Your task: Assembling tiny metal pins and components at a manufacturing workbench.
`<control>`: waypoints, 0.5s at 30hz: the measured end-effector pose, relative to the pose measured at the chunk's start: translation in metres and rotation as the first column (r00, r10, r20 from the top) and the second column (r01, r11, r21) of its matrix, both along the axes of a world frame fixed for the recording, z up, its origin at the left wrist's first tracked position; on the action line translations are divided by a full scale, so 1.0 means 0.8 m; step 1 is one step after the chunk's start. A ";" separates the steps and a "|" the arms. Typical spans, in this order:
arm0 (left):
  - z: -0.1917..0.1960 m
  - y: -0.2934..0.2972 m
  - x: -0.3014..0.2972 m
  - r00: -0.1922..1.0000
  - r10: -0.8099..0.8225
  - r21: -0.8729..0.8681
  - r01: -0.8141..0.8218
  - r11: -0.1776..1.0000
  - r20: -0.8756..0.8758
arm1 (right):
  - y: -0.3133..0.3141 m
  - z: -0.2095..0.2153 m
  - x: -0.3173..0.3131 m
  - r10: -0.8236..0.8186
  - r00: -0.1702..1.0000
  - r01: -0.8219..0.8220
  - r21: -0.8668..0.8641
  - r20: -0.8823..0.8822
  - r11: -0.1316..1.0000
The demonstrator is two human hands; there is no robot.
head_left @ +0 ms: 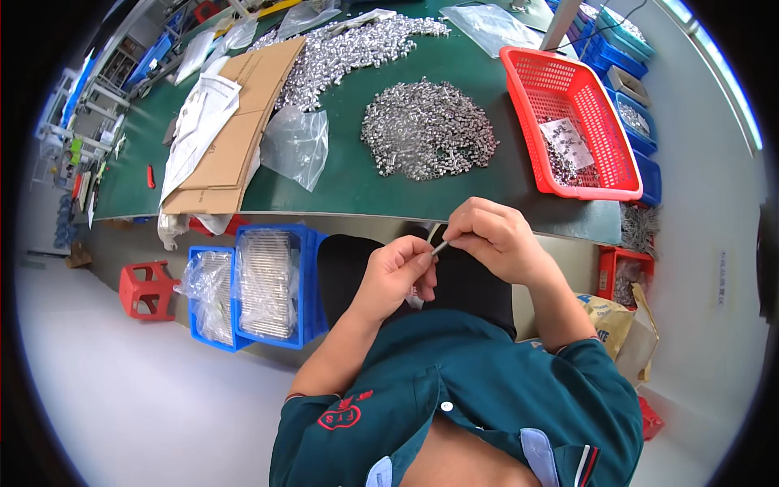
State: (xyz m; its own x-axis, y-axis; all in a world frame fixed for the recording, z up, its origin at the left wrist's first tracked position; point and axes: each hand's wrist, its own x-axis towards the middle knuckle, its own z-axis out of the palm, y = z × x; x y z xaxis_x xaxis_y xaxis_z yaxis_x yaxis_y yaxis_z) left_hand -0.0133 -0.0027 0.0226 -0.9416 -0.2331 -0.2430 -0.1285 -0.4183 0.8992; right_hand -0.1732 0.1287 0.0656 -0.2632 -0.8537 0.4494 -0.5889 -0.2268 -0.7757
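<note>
My left hand (399, 274) and my right hand (493, 242) meet over my lap, just off the table's near edge. Between their fingertips is a small, slim grey metal rod (440, 247), pinched from both sides. Most of it is hidden by the fingers, so its exact kind does not show. Beyond the hands, on the green table (341, 187), lies a round heap of small silvery metal parts (426, 134). A larger heap of shiny metal pieces (357, 53) spreads farther back.
A red perforated basket (519, 97) with a few small parts stands at the table's right. Flattened cardboard (264, 89), papers (195, 134) and a clear plastic bag (296, 146) lie left. Blue crates (304, 284) of metal rods and a red stool (146, 290) are below.
</note>
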 end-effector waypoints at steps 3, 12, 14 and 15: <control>0.011 -0.006 -0.011 0.990 -0.132 0.099 0.135 0.986 -0.041 | 0.008 0.013 -0.012 0.067 0.998 -0.066 -0.023 0.011 0.998; 0.031 0.018 -0.034 0.991 0.104 -0.268 -0.122 0.956 -0.082 | 0.026 0.009 -0.010 -0.213 0.914 0.187 0.108 0.346 0.977; 0.032 0.021 -0.036 0.989 0.121 -0.296 -0.142 0.945 -0.088 | 0.027 0.009 -0.011 -0.252 0.918 0.225 0.123 0.306 0.967; 0.032 0.022 -0.036 0.987 0.130 -0.317 -0.155 0.936 -0.099 | 0.026 0.009 -0.011 -0.270 0.932 0.252 0.101 0.244 0.962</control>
State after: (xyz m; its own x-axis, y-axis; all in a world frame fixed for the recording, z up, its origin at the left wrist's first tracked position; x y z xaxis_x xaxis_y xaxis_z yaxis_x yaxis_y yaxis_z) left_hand -0.0421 0.0151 0.0485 -0.9055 -0.4198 -0.0624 -0.0158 -0.1134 0.9934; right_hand -0.1817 0.1493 0.0726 -0.5782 -0.7653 0.2828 -0.4023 -0.0342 -0.9149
